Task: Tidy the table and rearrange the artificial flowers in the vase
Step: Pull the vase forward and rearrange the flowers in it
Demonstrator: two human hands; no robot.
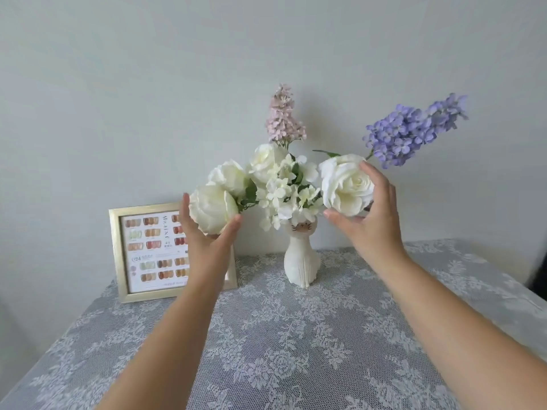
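Note:
A white cat-shaped vase (302, 261) stands on the lace-covered table (281, 350) and holds artificial flowers: white roses, small white blossoms (288, 187), a pink spike (282, 116) and a purple spike (414, 128) leaning right. My left hand (207, 235) cups the lower-left white rose (211, 207) from below, with straight fingers on its left side and the thumb under it. My right hand (373, 217) curls round the right white rose (344, 184), fingers on its right side and thumb beneath. Two more white roses (231, 176) sit between them.
A gold-framed picture (148, 255) with a colour chart leans against the wall at the back left, partly behind my left forearm. A plain pale wall stands right behind the table. The tablecloth drops off at the right edge (503, 291).

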